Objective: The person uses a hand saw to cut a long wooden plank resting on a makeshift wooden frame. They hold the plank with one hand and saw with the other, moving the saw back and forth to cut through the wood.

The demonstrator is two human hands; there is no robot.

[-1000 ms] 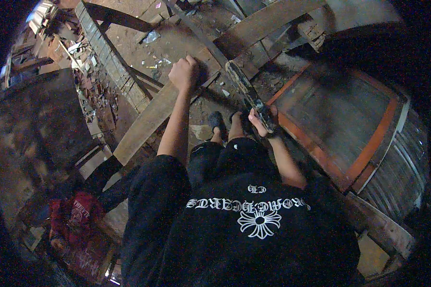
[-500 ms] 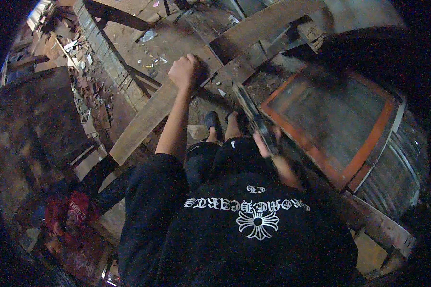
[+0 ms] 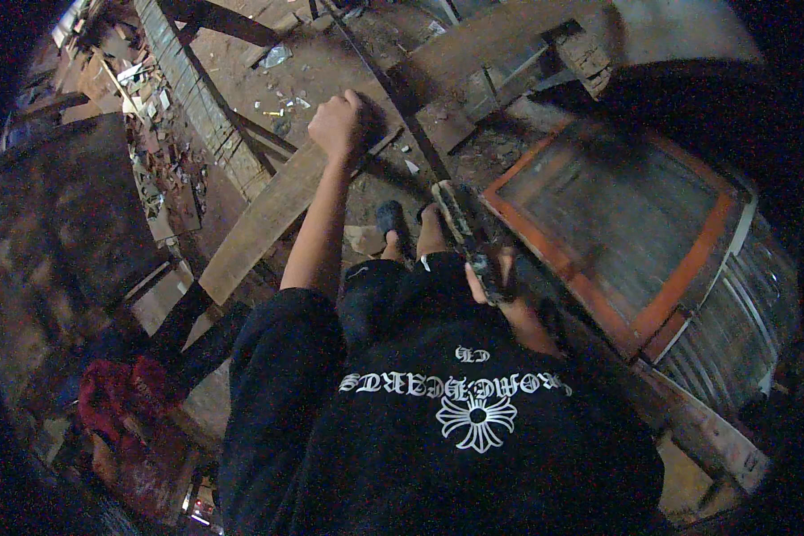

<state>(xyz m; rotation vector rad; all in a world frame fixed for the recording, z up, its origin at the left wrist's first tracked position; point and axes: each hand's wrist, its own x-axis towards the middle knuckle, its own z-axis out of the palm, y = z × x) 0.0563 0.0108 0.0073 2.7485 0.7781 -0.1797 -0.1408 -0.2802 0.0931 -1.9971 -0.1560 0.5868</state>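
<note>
A long wooden plank (image 3: 263, 219) runs diagonally in front of me, from the lower left to the upper right. My left hand (image 3: 335, 125) is closed at the plank's edge, its fingers curled, and presses on it. In my right hand (image 3: 491, 275), by my right thigh, is the handle of what looks like a hand saw (image 3: 460, 219). Its thin dark blade (image 3: 411, 121) crosses the plank just right of my left hand, seen nearly edge-on. Shadow hides the cut itself.
An orange-framed panel (image 3: 701, 277) leans at my right. Wood scraps (image 3: 156, 134) lie in a heap at the far left, beside a rough beam (image 3: 201, 98). Another person in a red top (image 3: 121, 384) is at the lower left. My feet (image 3: 391, 216) stand below the plank.
My right hand has drawn the saw back toward my body, so its handle sits lower. The left hand stays on the plank, almost unmoved.
</note>
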